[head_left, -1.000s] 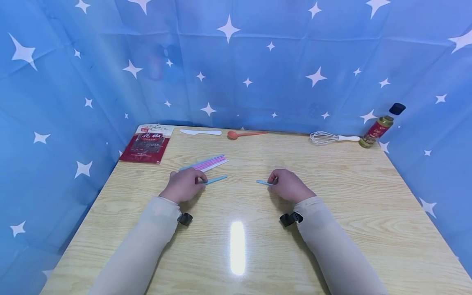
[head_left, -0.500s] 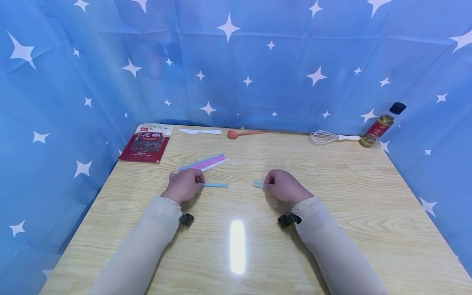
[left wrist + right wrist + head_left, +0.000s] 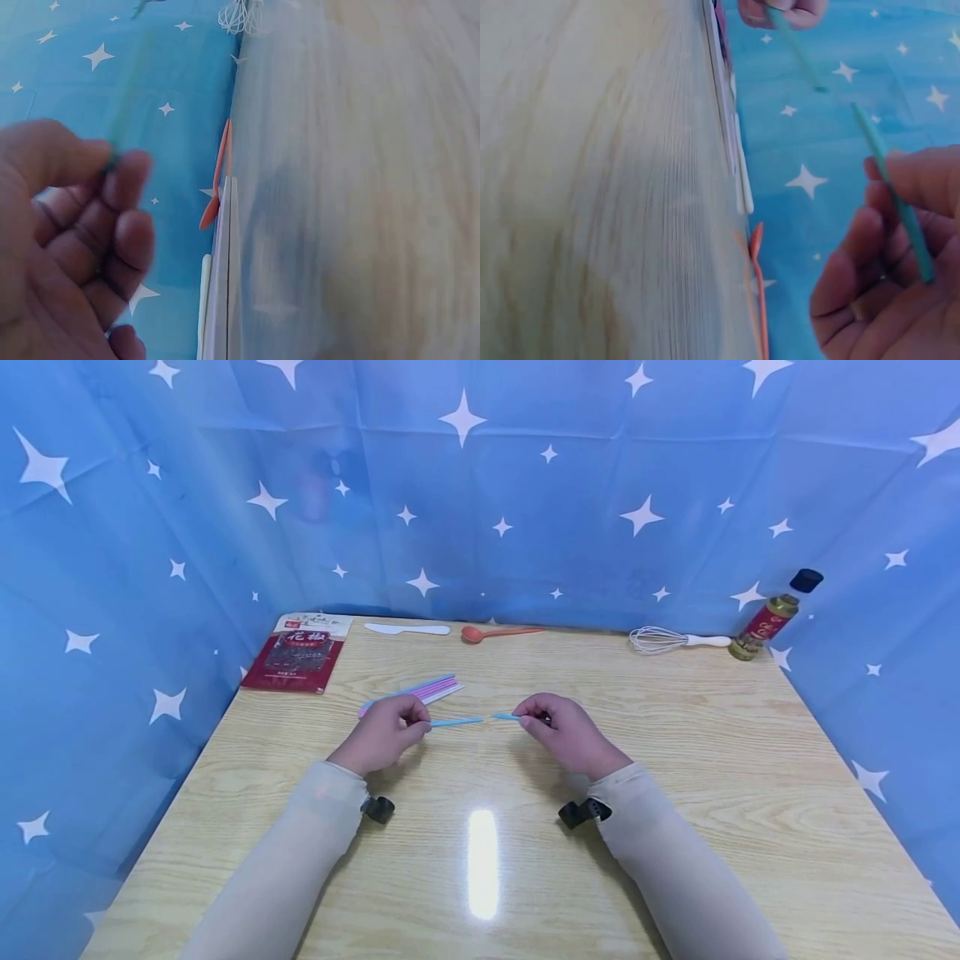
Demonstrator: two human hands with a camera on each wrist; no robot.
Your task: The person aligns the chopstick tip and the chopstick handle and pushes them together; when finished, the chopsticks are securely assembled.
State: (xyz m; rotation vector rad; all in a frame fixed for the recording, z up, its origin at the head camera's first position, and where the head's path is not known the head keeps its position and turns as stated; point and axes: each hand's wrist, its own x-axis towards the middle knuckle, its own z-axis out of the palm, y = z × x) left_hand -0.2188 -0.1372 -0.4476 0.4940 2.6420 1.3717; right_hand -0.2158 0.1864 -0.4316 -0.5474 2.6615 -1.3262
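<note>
In the head view my left hand point(image 3: 382, 731) pinches a light blue drinking straw point(image 3: 457, 722) between thumb and forefinger, its free end pointing right. Facing it, my right hand point(image 3: 568, 732) pinches a short blue straw piece point(image 3: 504, 717) whose tip points left. A small gap separates the two tips. In the right wrist view the short piece point(image 3: 907, 217) runs across the fingers, with its lower end near the palm. The straw in my left hand looks blurred in the left wrist view. Behind that hand lies a bunch of pink, blue and white straws point(image 3: 438, 691), partly hidden by it.
A red and white spice packet point(image 3: 296, 656) lies at the back left. Along the rear edge are a white knife point(image 3: 408, 629), an orange spoon point(image 3: 498, 633) and a whisk point(image 3: 678, 641). An oil bottle point(image 3: 768, 622) stands at the back right. A blue starry curtain surrounds the table.
Both hands have come closer together, bringing the straw tips nearer each other. They have also risen slightly from the tabletop. The left straw first swung level, then moved right.
</note>
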